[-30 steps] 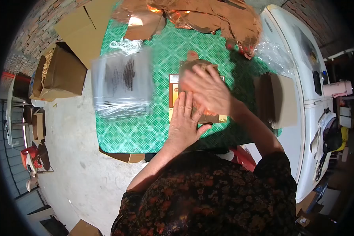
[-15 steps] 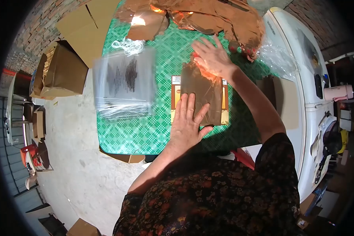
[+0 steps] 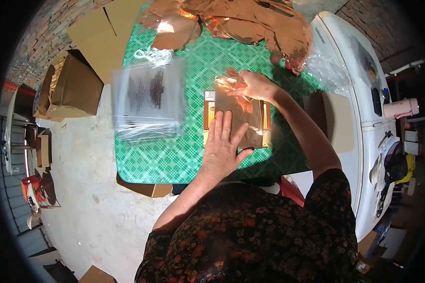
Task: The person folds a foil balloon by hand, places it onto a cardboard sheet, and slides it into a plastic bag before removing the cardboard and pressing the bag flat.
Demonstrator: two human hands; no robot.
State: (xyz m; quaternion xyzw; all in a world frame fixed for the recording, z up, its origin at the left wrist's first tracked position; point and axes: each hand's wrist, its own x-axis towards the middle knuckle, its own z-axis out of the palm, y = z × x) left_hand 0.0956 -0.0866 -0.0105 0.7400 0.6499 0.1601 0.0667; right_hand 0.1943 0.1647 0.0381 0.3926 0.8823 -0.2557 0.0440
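A shiny copper-brown foil packet [image 3: 243, 111] lies over a yellow and brown printed card [image 3: 267, 137] on the green checked table [image 3: 160, 165]. My left hand [image 3: 222, 146] lies flat with fingers spread across the packet's lower left part and the card. At the packet's upper end, my right hand [image 3: 257, 87] has its fingers bent and pinched on the foil. The foil there is crumpled and catches bright light. The card shows only at the sides of the packet.
Clear plastic bags [image 3: 148, 99] lie stacked at left, below white string [image 3: 153, 56]. Copper foil sheets [image 3: 250, 23] cover the table's far end. Clear film [image 3: 328, 70] and a cardboard piece [image 3: 340, 122] are at right, beside a white refrigerator [image 3: 354, 61]. An open carton [image 3: 80, 85] stands left.
My right hand has come down and closed from an open, spread pose onto the packet's upper end. The foil there has shifted and is now brightly lit. My left hand stays on the packet.
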